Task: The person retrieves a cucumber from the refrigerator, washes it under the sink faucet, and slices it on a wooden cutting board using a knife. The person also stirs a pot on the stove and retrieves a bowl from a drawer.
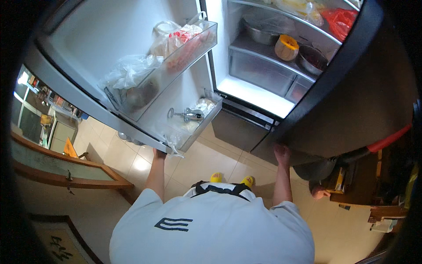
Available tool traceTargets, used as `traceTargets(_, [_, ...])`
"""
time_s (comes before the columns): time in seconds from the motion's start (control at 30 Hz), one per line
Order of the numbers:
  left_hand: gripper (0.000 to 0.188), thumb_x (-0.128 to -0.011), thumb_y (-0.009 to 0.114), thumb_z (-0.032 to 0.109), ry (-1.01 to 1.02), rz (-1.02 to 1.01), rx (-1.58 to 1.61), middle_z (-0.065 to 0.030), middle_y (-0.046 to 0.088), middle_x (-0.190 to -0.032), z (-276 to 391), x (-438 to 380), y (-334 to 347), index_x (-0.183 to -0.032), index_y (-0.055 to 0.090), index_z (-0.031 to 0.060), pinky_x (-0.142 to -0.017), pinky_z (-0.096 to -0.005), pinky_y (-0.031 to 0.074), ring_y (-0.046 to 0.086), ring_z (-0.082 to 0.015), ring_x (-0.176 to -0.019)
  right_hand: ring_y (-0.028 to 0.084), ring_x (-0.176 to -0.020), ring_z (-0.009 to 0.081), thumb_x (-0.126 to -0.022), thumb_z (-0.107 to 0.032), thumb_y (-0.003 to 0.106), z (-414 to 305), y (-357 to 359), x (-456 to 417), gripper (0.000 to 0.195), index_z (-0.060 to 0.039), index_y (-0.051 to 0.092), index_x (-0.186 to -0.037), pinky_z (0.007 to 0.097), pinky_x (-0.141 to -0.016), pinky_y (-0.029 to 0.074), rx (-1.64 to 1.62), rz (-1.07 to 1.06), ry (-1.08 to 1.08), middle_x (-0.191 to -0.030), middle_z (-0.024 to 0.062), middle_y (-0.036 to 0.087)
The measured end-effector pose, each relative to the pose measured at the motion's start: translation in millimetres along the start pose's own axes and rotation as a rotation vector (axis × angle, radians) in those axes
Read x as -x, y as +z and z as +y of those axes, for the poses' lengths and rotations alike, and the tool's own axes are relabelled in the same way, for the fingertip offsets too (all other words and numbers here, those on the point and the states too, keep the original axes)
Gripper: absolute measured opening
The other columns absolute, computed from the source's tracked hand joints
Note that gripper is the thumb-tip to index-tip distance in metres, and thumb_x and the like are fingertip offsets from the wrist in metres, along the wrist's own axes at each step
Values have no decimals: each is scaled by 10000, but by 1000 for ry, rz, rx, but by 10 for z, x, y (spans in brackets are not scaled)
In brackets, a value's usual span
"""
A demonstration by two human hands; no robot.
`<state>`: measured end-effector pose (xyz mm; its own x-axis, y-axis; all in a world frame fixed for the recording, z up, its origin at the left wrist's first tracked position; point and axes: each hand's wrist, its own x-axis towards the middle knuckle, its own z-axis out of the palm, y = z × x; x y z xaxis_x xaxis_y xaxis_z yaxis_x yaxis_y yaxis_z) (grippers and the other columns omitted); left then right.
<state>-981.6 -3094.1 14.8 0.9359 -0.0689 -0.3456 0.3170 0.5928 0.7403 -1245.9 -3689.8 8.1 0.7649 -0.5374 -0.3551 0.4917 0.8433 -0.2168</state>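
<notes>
A refrigerator stands open before me, its left door (99,112) swung out to the left. At that door's lower outer edge is my left hand (159,153), its fingers partly hidden behind the edge. My right hand (282,153) is at the edge of the right door (343,109), its fingers curled; their grip is unclear. Plastic bags (132,71) fill the upper door bin, and a metal corkscrew (189,115) lies in the lower one. Inside, a cut pumpkin (286,49) sits between a covered metal pot (262,34) and a metal bowl (311,61) of dark food.
Below the lit compartment are dark lower drawers (239,128). A red plastic bag (341,21) lies on the upper shelf. To the left stands a wood-framed door (66,171). Wooden furniture (359,181) is on the right, where another person's hand (319,192) shows. Tiled floor (217,153) lies between.
</notes>
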Motion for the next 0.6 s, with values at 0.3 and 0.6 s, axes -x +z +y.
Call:
traceTargets(0.3, [439,-827,513,453,-39,201,-15,-76,575,-973,-138,-350,-284,-1093,542,104,-748,-419,473,556,-242,-875,525,-941,204,-900,-210,465,-260,-300,1824,298,-83,491,-1169,311,-778,443,369,150,-495,-1096,61,553])
traceTargets(0.6, [405,-842,503,421,-22,366,-135,-69,584,-927,-165,-551,-31,-1082,535,96,-688,-409,471,565,-228,-806,427,-1167,254,-891,-485,389,-1850,-1501,2801,519,-119,466,-1252,443,-986,346,157,578,-764,-1268,83,485])
